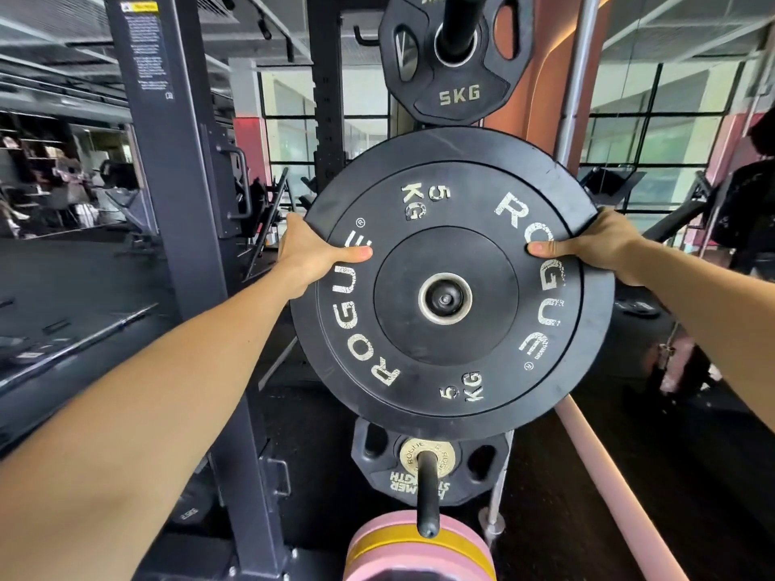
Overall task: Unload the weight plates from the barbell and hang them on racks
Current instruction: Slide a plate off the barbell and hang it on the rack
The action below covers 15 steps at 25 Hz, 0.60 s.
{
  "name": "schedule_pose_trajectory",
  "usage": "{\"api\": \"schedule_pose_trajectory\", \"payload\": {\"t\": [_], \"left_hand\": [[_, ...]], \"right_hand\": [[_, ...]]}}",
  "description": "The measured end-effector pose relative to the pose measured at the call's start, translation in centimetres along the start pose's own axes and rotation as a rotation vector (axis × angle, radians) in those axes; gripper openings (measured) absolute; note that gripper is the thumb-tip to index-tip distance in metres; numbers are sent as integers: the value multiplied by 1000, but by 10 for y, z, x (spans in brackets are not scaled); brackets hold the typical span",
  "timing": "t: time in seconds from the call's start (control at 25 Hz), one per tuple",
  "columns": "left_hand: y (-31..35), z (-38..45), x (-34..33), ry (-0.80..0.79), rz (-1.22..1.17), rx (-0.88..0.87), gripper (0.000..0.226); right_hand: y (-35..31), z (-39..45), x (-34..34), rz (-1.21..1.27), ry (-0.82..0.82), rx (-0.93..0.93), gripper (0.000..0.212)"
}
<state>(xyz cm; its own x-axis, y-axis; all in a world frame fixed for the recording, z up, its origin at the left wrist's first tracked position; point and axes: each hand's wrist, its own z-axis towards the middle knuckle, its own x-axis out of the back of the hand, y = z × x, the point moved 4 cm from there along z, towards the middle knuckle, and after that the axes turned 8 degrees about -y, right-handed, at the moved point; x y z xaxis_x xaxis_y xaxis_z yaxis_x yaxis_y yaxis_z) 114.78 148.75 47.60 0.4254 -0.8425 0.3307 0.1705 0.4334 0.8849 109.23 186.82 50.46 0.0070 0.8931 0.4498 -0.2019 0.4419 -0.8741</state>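
A big black 5 kg bumper plate (448, 362) marked ROGUE fills the middle of the view, upright and facing me. A rack peg's end (445, 299) shows through its centre hole. My left hand (312, 253) grips the plate's left rim with the thumb across the face. My right hand (595, 245) grips the right rim the same way. Above it a smaller black 5KG grip plate (455, 90) hangs on an upper peg. Below it a black grip plate (379, 467) sits on a lower peg (427, 496).
A dark rack upright (176, 182) stands left of the plate. Pink and yellow plates (419, 547) lie stacked at the bottom. A pink bar (616, 488) runs along the floor at right. A barbell (84, 341) lies at left. A person (750, 203) stands at far right.
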Motion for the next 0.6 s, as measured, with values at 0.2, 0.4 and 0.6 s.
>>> {"api": "schedule_pose_trajectory", "payload": {"t": [0.2, 0.4, 0.6], "left_hand": [[-16, 33, -17, 17, -13, -22, 90], [-32, 76, -31, 48, 9, -52, 94], [-47, 120, -48, 60, 11, -41, 93]], "right_hand": [[20, 45, -1, 15, 63, 14, 114], [28, 91, -7, 31, 116, 65, 118], [29, 136, -14, 64, 124, 102, 102]]}}
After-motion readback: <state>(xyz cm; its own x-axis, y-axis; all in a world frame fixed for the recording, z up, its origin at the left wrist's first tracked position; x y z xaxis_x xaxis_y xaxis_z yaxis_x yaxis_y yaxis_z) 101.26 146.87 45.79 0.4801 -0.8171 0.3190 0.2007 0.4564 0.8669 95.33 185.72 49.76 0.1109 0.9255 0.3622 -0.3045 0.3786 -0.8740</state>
